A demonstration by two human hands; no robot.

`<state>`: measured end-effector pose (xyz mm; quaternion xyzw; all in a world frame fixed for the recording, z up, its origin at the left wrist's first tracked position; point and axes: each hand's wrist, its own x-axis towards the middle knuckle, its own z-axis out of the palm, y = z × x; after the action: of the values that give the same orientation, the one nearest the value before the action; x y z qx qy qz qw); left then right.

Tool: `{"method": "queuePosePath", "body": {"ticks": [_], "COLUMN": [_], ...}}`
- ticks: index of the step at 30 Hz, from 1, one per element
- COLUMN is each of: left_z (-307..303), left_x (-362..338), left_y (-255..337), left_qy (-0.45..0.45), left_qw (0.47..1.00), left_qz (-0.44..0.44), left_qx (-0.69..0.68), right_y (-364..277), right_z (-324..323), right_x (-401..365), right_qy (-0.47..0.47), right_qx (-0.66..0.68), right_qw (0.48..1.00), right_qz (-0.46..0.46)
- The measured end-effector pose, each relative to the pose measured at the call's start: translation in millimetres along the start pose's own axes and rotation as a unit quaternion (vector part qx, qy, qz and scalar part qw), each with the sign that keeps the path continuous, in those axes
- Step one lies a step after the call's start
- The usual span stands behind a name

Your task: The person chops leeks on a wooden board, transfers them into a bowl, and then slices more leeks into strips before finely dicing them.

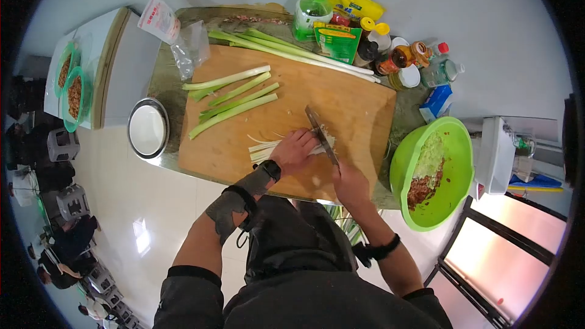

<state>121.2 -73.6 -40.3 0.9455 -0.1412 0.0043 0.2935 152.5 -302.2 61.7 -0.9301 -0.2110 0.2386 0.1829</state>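
Pale white-green scallion strips (260, 147) lie thin and straight at nine o'clock from the left hand (295, 148), whose bunched fingers I see pressing on their ends. At its two o'clock leans a grey steel knife (319, 130); at four, the right hand (351, 184) curls around the handle. Toward one, a yellow pouch (359, 6) bears print I can't read.
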Motion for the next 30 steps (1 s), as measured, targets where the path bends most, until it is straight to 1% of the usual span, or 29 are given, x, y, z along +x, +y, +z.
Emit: {"method": "queuePosePath", "body": {"ticks": [1,3,5,6,7,8,10,13,15,16,17,19,22,24,25,26,28,30], "left_z": [0.7,-0.6,-4.3,-1.0,2.8,7.2,6.3,1.6,3.1,5.5,7.7,6.8,1.4,2.0,2.7,2.4,1.5,3.5], "left_x": [-0.9,-0.8,-0.3,-0.7,-1.4,-3.9,-5.6,-3.4,-4.7,-4.3,-5.8,-5.6,-6.6,-7.0,-6.7,-7.2,-7.4,-7.6], "left_y": [2.2,4.0,5.9,4.7,0.8,-2.6,3.1,4.2,6.2,2.0,-2.2,0.6,3.6,7.7,6.1,2.9,3.6,2.7], "left_qy": [0.006,0.016,0.017,0.022,0.028,0.03,0.035,0.048,0.043,0.037,0.028,0.026,0.044,0.047,0.045,0.04,0.047,0.048], "left_qw": [1.0,1.0,1.0,0.999,0.999,0.999,0.999,0.999,0.999,0.999,0.999,0.999,0.999,0.998,0.998,0.999,0.998,0.998], "left_qz": [-0.005,-0.007,0.006,0.009,0.012,0.016,0.006,-0.003,0.002,0.008,0.015,0.003,-0.01,-0.007,-0.005,-0.003,-0.006,-0.006], "left_qx": [-0.004,-0.012,-0.019,-0.021,-0.019,-0.02,-0.012,-0.024,-0.033,-0.027,-0.024,-0.023,-0.022,-0.03,-0.033,-0.036,-0.044,-0.046], "right_y": [-8.9,-8.5,-0.3,13.2,9.8,12.8,-3.0,-17.5,6.3,2.0,3.9,-19.6,6.1,27.5,21.9,22.0,-2.3,2.9], "right_z": [-17.3,-13.7,3.6,27.9,33.8,31.4,-11.6,-23.0,23.0,27.8,23.9,-22.6,-3.4,43.8,48.6,45.9,7.4,0.9], "right_x": [-5.9,-16.0,-17.2,-6.6,4.8,3.8,-7.7,-22.0,-8.5,3.9,2.9,-6.1,-21.9,-8.4,2.6,4.0,-4.5,-13.3], "right_qy": [0.01,-0.017,-0.02,-0.008,0.005,-0.006,-0.035,-0.063,-0.021,0.003,-0.015,-0.056,0.069,0.055,0.051,0.032,-0.009,0.007], "right_qx": [0.012,-0.012,-0.026,-0.028,-0.028,-0.025,-0.028,-0.009,0.002,0.009,0.007,-0.006,-0.01,-0.032,-0.041,-0.039,-0.038,-0.024], "right_qw": [1.0,1.0,0.999,0.999,0.999,0.999,0.999,0.997,1.0,1.0,1.0,0.998,0.992,0.995,0.996,0.998,0.999,0.999], "right_qz": [-0.017,0.021,0.037,0.03,0.022,0.019,0.018,0.033,0.015,0.002,0.011,0.035,-0.103,-0.077,-0.068,-0.045,0.013,-0.04]}}
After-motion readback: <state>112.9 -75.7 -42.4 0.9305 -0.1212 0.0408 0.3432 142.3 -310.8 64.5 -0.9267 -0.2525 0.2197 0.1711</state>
